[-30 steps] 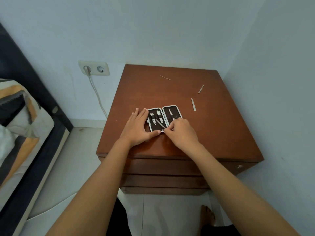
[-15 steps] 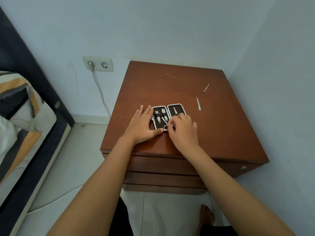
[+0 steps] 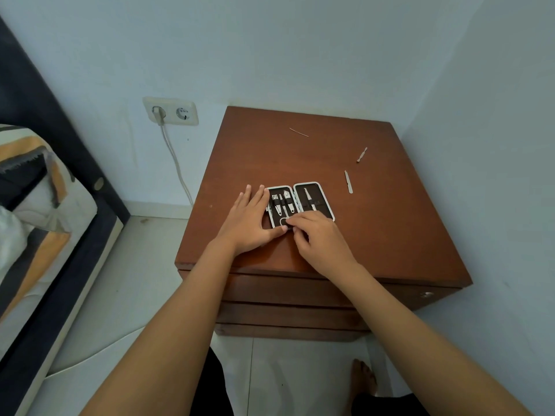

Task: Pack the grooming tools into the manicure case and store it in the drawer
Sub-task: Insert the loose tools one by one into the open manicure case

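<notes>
On the nightstand top: we see the small black hinged manicure case with a white rim (image 3: pixel 300 202) lying open near the front edge of the brown wooden nightstand (image 3: pixel 405 235).
Left hand: our left hand (image 3: pixel 249 220) lies flat and spread at 9 o'clock of the case, its thumb touching the near rim; it presses rather than grips.
Right hand: our right hand (image 3: pixel 321 238) sits at 6 o'clock of the case, fingers pinched narrow on the small silver scissors with a round loop handle (image 3: pixel 283 222).
Change: half a second ago the loop sat nearer the rim under our fingertips; now it lies within the left tray, and the right hand has slid slightly toward 5 o'clock.
Meaning: we judge the scissors nearly seated.
Still loose: a flat silver nail file (image 3: pixel 348 182) at 2 o'clock of the case, a short silver pusher (image 3: pixel 362 154) beyond it, and a thin silver pin (image 3: pixel 298 132) at 12 o'clock.
Drawer: the top brown drawer front (image 3: pixel 300 291) is shut.
</notes>
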### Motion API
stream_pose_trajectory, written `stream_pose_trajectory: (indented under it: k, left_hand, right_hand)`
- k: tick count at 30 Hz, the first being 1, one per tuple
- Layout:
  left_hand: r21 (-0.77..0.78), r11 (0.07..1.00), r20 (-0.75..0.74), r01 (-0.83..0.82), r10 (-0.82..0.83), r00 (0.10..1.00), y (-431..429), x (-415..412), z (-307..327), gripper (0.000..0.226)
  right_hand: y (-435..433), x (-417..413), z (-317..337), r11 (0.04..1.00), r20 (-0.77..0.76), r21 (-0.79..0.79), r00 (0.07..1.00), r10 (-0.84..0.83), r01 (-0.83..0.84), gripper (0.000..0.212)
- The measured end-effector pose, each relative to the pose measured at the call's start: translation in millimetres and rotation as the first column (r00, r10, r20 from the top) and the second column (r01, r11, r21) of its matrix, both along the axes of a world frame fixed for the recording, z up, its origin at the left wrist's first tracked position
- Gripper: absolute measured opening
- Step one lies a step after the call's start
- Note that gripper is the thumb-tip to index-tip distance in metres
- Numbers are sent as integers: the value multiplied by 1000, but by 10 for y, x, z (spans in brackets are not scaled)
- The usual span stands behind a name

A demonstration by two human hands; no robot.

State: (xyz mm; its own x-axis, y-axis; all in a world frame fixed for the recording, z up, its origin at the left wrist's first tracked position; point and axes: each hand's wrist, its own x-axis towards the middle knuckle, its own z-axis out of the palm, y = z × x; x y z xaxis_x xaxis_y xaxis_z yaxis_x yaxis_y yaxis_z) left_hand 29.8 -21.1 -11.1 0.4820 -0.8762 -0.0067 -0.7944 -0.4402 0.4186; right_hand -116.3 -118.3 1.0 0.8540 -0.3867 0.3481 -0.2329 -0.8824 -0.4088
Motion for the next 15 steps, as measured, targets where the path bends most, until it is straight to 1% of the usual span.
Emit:
stream_pose_trajectory:
  k: [6, 9, 12, 13, 15]
  left_hand:
    - [5, 1000, 13, 1, -1, 1000, 6, -2, -3, 93]
    - [9, 1000, 19, 3, -3, 1000, 4, 6, -14, 94]
    - [15, 1000, 37, 6, -6, 999, 3, 10, -28, 93]
    - [17, 1000, 43, 8, -8, 999, 3, 9, -33, 93]
    - [29, 1000, 57, 12, -13, 998, 0, 8, -45, 97]
  right_hand:
    - [-61, 31, -44, 996, 27, 86, 1000, 4, -6, 20]
    - [-80, 18, -17, 975, 114, 222, 992, -46, 20, 18]
    - [-322, -5, 73, 947, 227, 278, 947, -227, 160, 15]
    - [-459, -6, 100, 927, 225, 296, 927, -301, 230, 13]
    - [-769, -5, 129, 853, 147, 352, 877, -458, 386, 12]
